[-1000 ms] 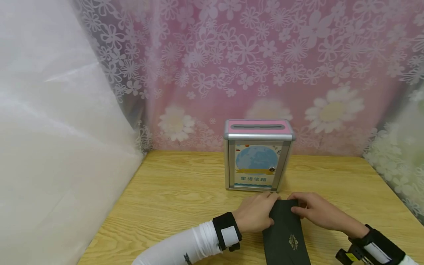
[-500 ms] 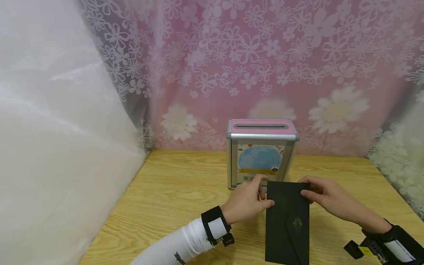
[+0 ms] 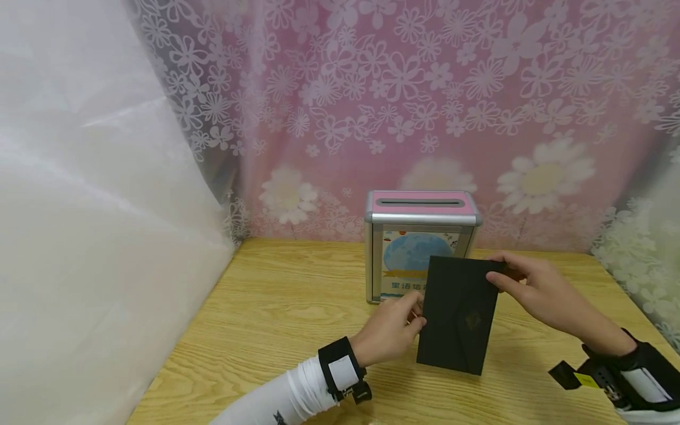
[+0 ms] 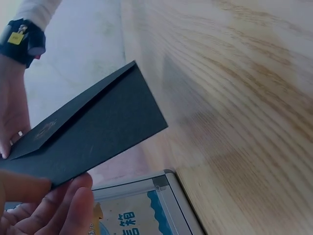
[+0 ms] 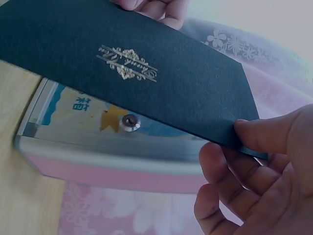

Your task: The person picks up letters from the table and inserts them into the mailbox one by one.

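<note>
A dark envelope [image 3: 459, 316] with a gold emblem and a flap is held up in front of the box, tilted a little. My right hand [image 3: 547, 292] pinches its upper right corner, thumb on the near face and fingers behind, as the right wrist view shows. On the other side my left hand [image 3: 390, 327] pinches the envelope's left edge between thumb and fingers [image 4: 78, 196]. Behind the envelope stands a silver-framed box [image 3: 422, 221] with a pink top and a slot [image 3: 419, 202]. Its front carries a blue moon picture, partly covered by the envelope, and a round lock [image 5: 130, 122].
The box stands on a wood-grain table [image 3: 276, 307] toward its back edge. A pink floral curtain [image 3: 340, 118] hangs behind, and a pale sheet [image 3: 106, 206] covers the left side. A whitish floral curtain [image 3: 643, 260] hangs at the right.
The envelope has come up from low over the table and now stands more upright before the box. My right hand rose with it, while my left hand slid lower along its left edge.
</note>
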A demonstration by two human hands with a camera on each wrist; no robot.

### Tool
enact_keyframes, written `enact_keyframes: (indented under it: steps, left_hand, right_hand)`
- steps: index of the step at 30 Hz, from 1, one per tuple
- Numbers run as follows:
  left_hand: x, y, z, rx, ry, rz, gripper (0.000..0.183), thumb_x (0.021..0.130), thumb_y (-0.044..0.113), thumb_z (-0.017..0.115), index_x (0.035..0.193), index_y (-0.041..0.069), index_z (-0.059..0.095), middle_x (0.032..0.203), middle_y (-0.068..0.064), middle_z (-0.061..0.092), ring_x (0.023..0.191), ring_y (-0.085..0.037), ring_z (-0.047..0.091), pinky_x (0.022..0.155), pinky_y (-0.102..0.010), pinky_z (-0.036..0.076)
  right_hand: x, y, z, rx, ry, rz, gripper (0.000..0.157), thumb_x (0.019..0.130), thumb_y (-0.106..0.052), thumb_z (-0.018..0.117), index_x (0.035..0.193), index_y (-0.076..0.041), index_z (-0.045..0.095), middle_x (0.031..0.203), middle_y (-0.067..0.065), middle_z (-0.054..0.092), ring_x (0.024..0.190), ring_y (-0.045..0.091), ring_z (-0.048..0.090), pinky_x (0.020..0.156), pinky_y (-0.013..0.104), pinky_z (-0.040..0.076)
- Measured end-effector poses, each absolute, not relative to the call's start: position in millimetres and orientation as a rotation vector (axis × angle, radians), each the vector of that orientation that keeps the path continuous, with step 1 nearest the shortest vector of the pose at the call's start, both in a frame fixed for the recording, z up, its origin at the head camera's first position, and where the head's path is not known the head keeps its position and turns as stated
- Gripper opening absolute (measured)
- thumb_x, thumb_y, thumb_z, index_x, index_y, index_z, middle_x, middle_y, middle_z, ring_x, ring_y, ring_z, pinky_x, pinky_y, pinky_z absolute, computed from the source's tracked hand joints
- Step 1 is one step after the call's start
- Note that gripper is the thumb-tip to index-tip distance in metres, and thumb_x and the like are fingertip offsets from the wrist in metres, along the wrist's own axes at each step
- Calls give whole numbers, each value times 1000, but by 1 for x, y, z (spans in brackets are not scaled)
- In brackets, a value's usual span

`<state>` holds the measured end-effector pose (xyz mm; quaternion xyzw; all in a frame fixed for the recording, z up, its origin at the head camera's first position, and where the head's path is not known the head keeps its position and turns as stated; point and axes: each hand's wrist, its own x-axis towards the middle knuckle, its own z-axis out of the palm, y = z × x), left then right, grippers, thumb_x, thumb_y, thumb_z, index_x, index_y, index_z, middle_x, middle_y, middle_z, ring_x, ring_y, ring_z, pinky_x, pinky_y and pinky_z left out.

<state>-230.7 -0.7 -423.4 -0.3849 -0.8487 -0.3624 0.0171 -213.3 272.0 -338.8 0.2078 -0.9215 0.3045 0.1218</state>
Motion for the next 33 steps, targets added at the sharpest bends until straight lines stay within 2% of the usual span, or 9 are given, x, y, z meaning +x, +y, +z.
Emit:
enact_keyframes:
  steps: [5,9,12,15,20,27,31,33]
  left_hand:
    - [-234,-5,-424,-1169,-2569,-1185,12,96,10,56,105,16,50,86,8,58,72,8,49,58,-10,45]
    - [-237,-10,-421,-1149,-2490,-1158,12,96,8,56,105,14,50,82,8,56,69,7,49,56,-10,42]
    - [-241,-13,-415,-1135,-2444,-1135,11,96,8,55,106,12,50,79,7,55,63,4,47,53,-10,40]
    - [-244,-18,-407,-1112,-2413,-1128,12,97,8,54,107,11,50,80,6,55,59,1,46,50,-11,40]
    - [-251,-25,-392,-1078,-2354,-1147,12,97,8,54,108,11,50,82,4,56,59,-1,47,50,-13,41]
    - [-259,-28,-371,-1075,-2278,-1113,16,96,7,53,111,11,51,86,2,59,69,-3,52,58,-17,46]
    - [-263,-27,-355,-1077,-2243,-1110,18,96,5,54,113,8,52,89,0,60,74,-3,53,61,-17,49]
    - [-266,-26,-346,-1077,-2218,-1122,19,95,3,54,114,7,53,89,-1,60,74,-3,53,60,-17,49]
  right_hand:
    - [-220,261,-334,647,-2617,848,24,94,-15,61,116,-25,60,81,-6,61,67,9,55,50,30,41]
    - [-223,255,-332,675,-2560,885,36,94,-13,61,128,-20,54,71,-1,48,60,10,50,51,29,37]
    - [-223,252,-332,670,-2543,939,47,93,-13,62,138,-18,46,69,2,41,57,12,46,51,30,35]
    - [-223,249,-334,663,-2552,978,48,93,-15,62,137,-21,45,77,-1,51,62,12,50,52,29,39]
    - [-224,243,-341,690,-2546,949,33,92,-17,64,124,-22,56,87,-6,62,71,11,57,54,28,45]
    - [-225,237,-339,735,-2517,914,9,92,-12,63,95,-20,61,74,-6,57,62,10,52,49,27,41]
    - [-228,233,-328,781,-2441,884,16,90,-3,64,82,-16,58,70,-6,56,61,8,52,47,26,40]
    - [-231,232,-319,786,-2407,848,16,89,-2,64,83,-16,58,69,-7,56,60,8,51,46,25,39]
